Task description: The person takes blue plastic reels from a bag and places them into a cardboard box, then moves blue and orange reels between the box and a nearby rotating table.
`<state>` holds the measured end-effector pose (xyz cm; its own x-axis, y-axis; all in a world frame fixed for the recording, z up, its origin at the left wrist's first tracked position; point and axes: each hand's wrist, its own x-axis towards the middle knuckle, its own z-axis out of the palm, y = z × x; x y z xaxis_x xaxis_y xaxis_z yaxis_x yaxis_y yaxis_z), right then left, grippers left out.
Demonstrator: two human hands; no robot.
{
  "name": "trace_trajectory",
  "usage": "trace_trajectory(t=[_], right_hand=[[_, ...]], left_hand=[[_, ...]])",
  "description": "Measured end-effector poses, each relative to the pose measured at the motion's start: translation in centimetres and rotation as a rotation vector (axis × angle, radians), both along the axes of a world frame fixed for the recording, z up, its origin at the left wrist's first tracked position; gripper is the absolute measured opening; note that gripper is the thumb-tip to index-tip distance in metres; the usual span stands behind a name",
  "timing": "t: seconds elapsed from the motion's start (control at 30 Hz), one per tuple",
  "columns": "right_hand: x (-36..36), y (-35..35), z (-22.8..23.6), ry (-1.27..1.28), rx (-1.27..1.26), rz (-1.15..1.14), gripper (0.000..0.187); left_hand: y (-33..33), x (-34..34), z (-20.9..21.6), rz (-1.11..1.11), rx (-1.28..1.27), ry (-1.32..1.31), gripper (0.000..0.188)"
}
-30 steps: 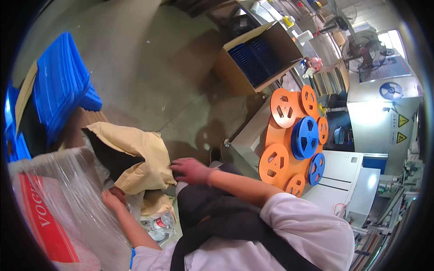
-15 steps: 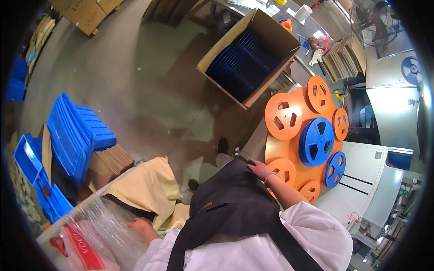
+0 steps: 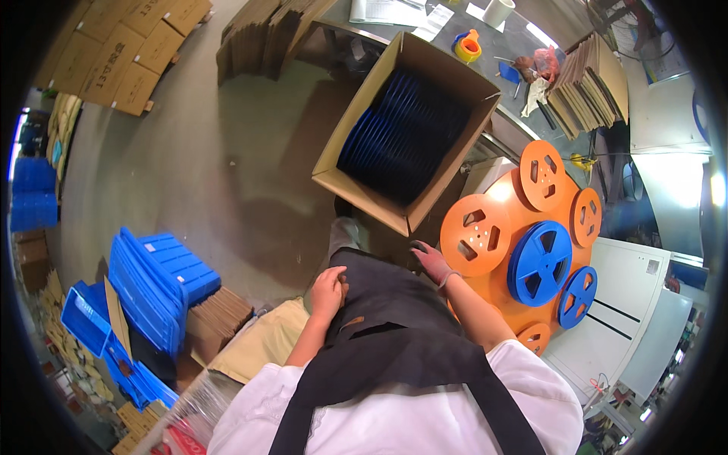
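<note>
My left hand (image 3: 328,294) is in front of my black apron (image 3: 390,292), its fingers loosely curled in, with nothing showing in them. At the apron's right side, my right hand (image 3: 434,264) has dark fingertips and a band at the wrist. Its fingers reach forward, apart, and nothing held is visible. Just ahead of it stands an open cardboard box (image 3: 334,155) packed with dark blue reels (image 3: 406,129) on edge. To its right, an orange round table (image 3: 504,193) carries orange reels (image 3: 475,235) and blue reels (image 3: 540,262).
A worktable (image 3: 516,45) at the back holds papers, tape rolls (image 3: 468,47) and stacked cardboard (image 3: 588,83). At left are blue plastic bins (image 3: 148,284) and a tan cloth (image 3: 265,341). Stacked cartons (image 3: 125,64) stand far left; a white cabinet (image 3: 618,296) stands right.
My left hand has left the plastic wrap and cloth and come up in front of the apron. The box and orange table now appear closer as I have moved forward.
</note>
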<state>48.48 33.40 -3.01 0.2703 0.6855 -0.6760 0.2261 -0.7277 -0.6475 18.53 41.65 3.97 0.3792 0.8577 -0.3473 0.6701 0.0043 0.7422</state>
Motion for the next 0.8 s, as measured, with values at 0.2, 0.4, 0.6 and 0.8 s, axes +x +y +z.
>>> trace_trajectory(t=[0.2, 0.4, 0.6, 0.8], right_hand=[[2.3, 13.5, -2.2, 0.260, -0.055, -0.244, 0.046], [8.6, 27.9, -8.8, 0.206, -0.100, -0.439, 0.046], [16.7, 40.6, -16.1, 0.051, 0.299, -0.713, 0.052], [19.9, 46.6, -19.8, -0.384, -0.137, -0.533, 0.069]], left_hand=[[8.9, 2.9, -4.5, -0.322, -0.142, 0.176, 0.026], [16.9, 3.8, -7.2, -0.303, -0.192, 0.212, 0.021], [20.7, 3.8, -8.1, -0.370, -0.256, 0.223, 0.018], [22.1, 3.5, -9.1, -0.362, -0.298, 0.228, 0.014]])
